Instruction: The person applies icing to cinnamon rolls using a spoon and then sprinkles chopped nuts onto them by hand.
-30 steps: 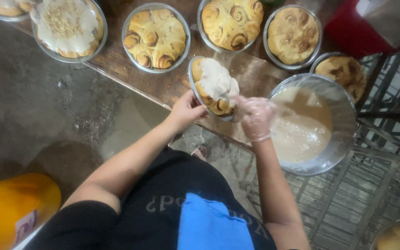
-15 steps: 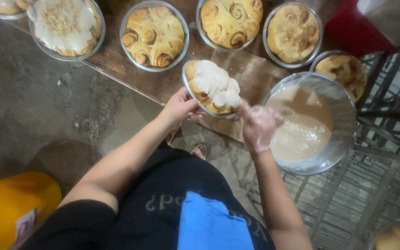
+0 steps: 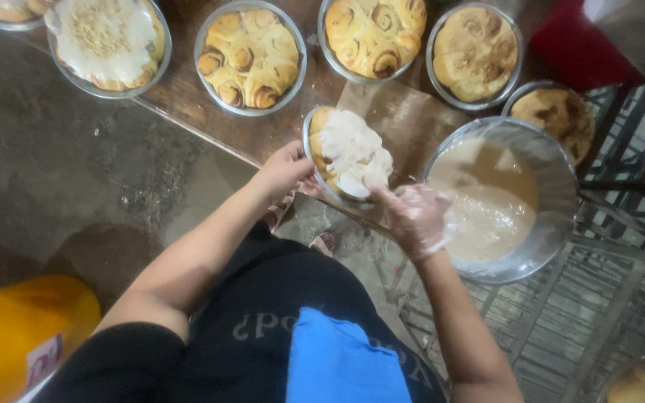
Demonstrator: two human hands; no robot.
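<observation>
Near the centre of the frame, a round foil pan of rolls (image 3: 346, 155), heaped with white icing, is held tilted at the near edge of the wooden surface (image 3: 188, 104). The left hand (image 3: 285, 170) pinches the pan's rim, thumb over the edge and fingers underneath. The right hand (image 3: 414, 218), in a thin clear glove smeared with icing, has its fingers loosely curled at the pan's lower right edge; whether it grips anything I cannot tell. Just right of it sits a large metal bowl of pale icing (image 3: 498, 198), touching a sheet of brown paper (image 3: 397, 112) under the pan. To ice well, it seems wise to keep the pan steady and closer to level so the icing does not slide off the low side, and to spread from the middle outward with flat fingers. Along the top of the frame stand more pans: an iced pan with crumbs (image 3: 106, 41) at upper left, then three plain pans of baked rolls (image 3: 250, 56), with another (image 3: 554, 116) behind the bowl. A yellow container (image 3: 24, 336) sits at lower left on the floor.
</observation>
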